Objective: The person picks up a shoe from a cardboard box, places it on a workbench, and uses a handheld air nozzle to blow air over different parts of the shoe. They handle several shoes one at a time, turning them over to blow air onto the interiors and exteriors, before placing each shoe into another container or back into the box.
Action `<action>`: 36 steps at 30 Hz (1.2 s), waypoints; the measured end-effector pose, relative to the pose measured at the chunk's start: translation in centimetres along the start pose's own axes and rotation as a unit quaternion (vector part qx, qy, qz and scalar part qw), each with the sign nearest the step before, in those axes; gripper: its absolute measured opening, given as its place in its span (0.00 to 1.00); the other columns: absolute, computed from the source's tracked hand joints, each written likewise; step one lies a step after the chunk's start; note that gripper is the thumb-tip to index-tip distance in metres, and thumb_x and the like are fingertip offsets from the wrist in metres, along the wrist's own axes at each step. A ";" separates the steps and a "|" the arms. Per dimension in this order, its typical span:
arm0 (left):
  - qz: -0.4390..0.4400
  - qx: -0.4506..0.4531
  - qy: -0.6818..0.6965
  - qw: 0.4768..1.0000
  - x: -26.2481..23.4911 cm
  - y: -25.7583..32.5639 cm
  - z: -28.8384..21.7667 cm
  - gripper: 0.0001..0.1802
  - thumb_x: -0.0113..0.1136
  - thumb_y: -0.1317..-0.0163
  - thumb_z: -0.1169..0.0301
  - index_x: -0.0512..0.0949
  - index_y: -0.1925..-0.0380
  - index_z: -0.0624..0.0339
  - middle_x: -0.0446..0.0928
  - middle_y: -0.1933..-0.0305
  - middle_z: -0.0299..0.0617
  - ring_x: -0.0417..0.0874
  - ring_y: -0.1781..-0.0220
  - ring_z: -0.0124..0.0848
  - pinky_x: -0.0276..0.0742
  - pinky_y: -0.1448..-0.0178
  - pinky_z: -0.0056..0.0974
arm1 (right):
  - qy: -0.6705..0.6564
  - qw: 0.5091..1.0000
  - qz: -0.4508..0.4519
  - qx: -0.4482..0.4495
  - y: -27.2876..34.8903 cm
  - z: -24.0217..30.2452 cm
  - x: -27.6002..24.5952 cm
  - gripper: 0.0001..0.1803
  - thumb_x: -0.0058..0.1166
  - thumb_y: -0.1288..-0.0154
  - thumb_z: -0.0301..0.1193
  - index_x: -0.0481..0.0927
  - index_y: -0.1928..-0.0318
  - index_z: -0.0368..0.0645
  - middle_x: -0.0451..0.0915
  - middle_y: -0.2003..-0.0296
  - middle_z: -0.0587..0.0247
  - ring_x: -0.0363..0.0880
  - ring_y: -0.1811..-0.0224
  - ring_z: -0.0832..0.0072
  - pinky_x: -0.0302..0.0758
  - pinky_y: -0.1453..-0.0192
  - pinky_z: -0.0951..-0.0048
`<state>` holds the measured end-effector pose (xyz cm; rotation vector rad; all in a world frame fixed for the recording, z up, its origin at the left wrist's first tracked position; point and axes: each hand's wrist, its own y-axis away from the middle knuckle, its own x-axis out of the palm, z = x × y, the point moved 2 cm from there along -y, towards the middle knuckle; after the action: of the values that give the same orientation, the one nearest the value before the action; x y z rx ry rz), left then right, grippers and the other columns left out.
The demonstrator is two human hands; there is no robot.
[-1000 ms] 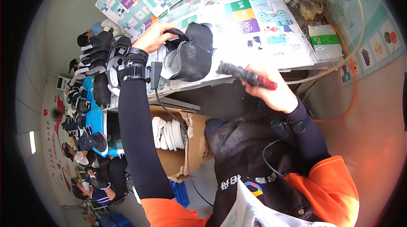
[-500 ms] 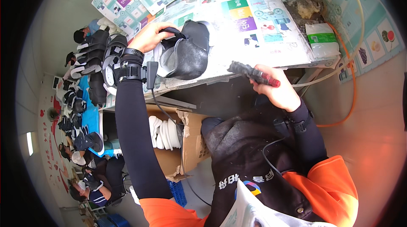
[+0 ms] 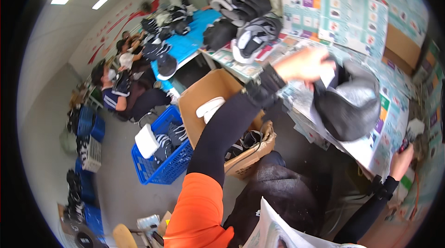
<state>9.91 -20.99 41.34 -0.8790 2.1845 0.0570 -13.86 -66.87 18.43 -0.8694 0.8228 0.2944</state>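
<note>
Dark shoe (image 3: 350, 109) at the table's (image 3: 395, 109) front edge, its collar pinched in the blurred left hand (image 3: 303, 66). Right hand (image 3: 401, 161), well apart, was closed around a red tool (image 3: 404, 145) by the near right corner. Shoe looked light, soft-sided; collar seemed the best hold.

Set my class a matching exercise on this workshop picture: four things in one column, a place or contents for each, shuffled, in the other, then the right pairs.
Things
1. Blue perforated plastic basket
2. Black rounded shoe
3. Small red-ended tool
4. Open brown cardboard box

Places or contents
A. In the bare right hand
B. Partly hidden behind the black-sleeved left forearm
C. Contains dark, white-striped pieces
D. At the bare left hand

Pairs: 1-C, 2-D, 3-A, 4-B
</note>
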 end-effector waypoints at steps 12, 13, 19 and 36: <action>-0.300 -0.243 0.201 0.901 -11.8 19.0 9.8 0.16 0.58 0.24 0.58 0.78 0.44 0.52 0.83 0.56 0.30 0.83 0.64 0.20 0.79 0.74 0.29 | -0.163 0.975 -0.051 -0.142 6.5 13.9 3.0 0.25 0.53 0.43 0.13 0.78 0.43 0.38 0.73 0.37 0.46 0.68 0.30 0.48 0.63 0.25 0.52; -0.327 -0.200 0.193 0.903 -14.4 20.3 9.9 0.12 0.55 0.23 0.61 0.77 0.47 0.53 0.82 0.61 0.32 0.82 0.71 0.20 0.77 0.76 0.26 | -0.163 0.975 -0.052 -0.139 6.8 14.0 3.2 0.25 0.53 0.43 0.13 0.78 0.43 0.38 0.73 0.37 0.46 0.68 0.30 0.48 0.63 0.25 0.52; -0.437 -0.268 -0.118 0.851 -18.7 23.8 4.0 0.16 0.55 0.22 0.63 0.76 0.43 0.62 0.80 0.71 0.36 0.77 0.84 0.24 0.72 0.80 0.28 | -0.178 0.975 -0.055 -0.125 7.4 13.8 3.6 0.21 0.52 0.44 0.12 0.79 0.49 0.38 0.74 0.40 0.48 0.70 0.32 0.48 0.64 0.26 0.52; 0.149 -0.268 -0.011 0.952 1.5 22.8 7.0 0.14 0.57 0.24 0.63 0.78 0.50 0.64 0.82 0.75 0.44 0.85 0.82 0.30 0.79 0.75 0.37 | -0.157 0.974 -0.030 -0.158 7.7 12.3 3.6 0.14 0.53 0.43 0.12 0.80 0.57 0.38 0.78 0.48 0.51 0.73 0.36 0.49 0.68 0.30 0.52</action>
<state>-0.20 -2.37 30.27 -0.8134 2.2984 0.8357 -9.25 -52.83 15.97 -1.1101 0.4599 0.5044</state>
